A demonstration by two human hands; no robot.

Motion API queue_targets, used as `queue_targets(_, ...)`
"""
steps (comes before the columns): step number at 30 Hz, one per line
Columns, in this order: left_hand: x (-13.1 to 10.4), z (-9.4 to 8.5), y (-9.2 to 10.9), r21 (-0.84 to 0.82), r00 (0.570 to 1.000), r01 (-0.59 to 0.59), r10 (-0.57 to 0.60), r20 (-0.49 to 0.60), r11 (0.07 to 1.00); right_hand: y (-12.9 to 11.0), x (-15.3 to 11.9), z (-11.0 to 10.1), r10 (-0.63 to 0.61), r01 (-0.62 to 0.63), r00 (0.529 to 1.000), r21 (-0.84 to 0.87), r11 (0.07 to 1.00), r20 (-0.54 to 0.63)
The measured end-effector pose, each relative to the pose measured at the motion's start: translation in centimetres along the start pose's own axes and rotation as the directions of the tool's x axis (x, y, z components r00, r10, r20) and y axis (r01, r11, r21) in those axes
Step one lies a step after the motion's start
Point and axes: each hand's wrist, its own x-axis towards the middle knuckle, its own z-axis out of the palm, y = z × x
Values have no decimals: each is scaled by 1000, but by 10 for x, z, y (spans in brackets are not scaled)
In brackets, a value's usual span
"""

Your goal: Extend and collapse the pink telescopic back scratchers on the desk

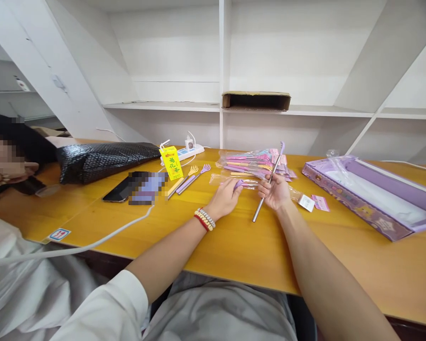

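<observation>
The fingers of your right hand (279, 193) are curled around the steel shaft of a purple-clawed back scratcher (276, 166). You hold it near the middle, slanted above the desk (230, 251), a grip that leaves both ends free: claw up and far, bare end down and near. Your left hand (224, 199) pinches a small purple piece (238, 183) between thumb and fingers; most of it is hidden, so whether it is a handle sleeve, you cannot tell.

Just beyond lies a pile of bagged back scratchers (250, 161), their count lost under glossy plastic. To its left, a yellow back scratcher (180, 183) and a purple one (194, 178) lie unwrapped side by side, claws far, perhaps set apart from the bagged ones. Right of your right hand sit a white label card (306, 203) and a pink card (320, 203); farther right, an open purple display box (362, 208) is cut off by the frame. Left, pixelation masks something beside the phone (118, 188).
</observation>
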Motion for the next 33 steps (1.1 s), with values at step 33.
queue_targets(33, 13, -65, -81, 581, 771, 595, -600, -215, 556, 23, 4, -5, -81, 91, 996, -286, 954, 45)
